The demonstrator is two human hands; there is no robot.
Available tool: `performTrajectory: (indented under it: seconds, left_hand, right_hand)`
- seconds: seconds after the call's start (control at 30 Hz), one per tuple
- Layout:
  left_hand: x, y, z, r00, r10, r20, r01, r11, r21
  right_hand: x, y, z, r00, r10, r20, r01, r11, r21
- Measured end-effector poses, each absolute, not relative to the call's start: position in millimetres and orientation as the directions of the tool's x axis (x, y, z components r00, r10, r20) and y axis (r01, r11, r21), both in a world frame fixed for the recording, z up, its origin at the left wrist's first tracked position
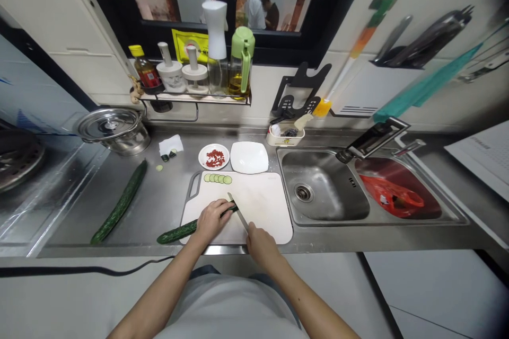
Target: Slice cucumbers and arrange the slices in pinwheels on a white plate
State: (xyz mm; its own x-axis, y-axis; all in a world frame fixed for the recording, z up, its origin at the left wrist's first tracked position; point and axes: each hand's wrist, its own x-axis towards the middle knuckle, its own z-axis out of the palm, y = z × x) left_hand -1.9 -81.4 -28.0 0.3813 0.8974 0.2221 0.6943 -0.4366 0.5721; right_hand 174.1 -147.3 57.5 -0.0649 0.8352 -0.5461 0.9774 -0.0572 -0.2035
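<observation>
My left hand (pixel 214 218) lies over the cucumber (pixel 178 233), fingers closed on the dark green skin near its right end, I judge to stop it rolling. My right hand (pixel 262 243) has its fingers wrapped round the handle of the knife (pixel 242 218). The blade slants away from me across that end, just beside my left fingertips. The cucumber lies partly on the cutting board (pixel 262 196), its left end jutting past the board's edge, probably because it is too long to fit slantwise there.

The slices (pixel 217 178) overlap in a row at the board's far left, which seems a way of keeping them clear of the blade. A plate of red bits (pixel 202 158) and a white dish (pixel 249 156) sit side by side just behind the board, handy to reach. A second cucumber (pixel 121 206) rests well to the left.

The desk (pixel 167 196) is dull, shiny steel, with a sink (pixel 330 190) let into it on my right and a red bag (pixel 393 198) in the far basin. At the back left stands a lidded pot (pixel 125 135); bottles and jars line a shelf (pixel 186 97) below the window (pixel 270 47).
</observation>
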Motion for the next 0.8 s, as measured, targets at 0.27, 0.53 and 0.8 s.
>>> performTrajectory:
  seconds: [0.27,0.53,0.8]
  left_hand:
    - [-1,-83,-24,0.380,0.901,0.207,0.698,-0.426,0.576]
    - [-1,-83,-27,0.366,0.909,0.199,0.706,-0.411,0.577]
    - [-1,-84,-25,0.361,0.909,0.208,0.713,-0.413,0.567]
  right_hand:
    - [161,-120,54,-0.075,0.851,-0.519,0.976,-0.044,-0.214]
    - [166,-131,50,-0.073,0.860,-0.505,0.977,-0.040,-0.209]
    - [179,-153,55,-0.058,0.843,-0.534,0.977,-0.061,-0.203]
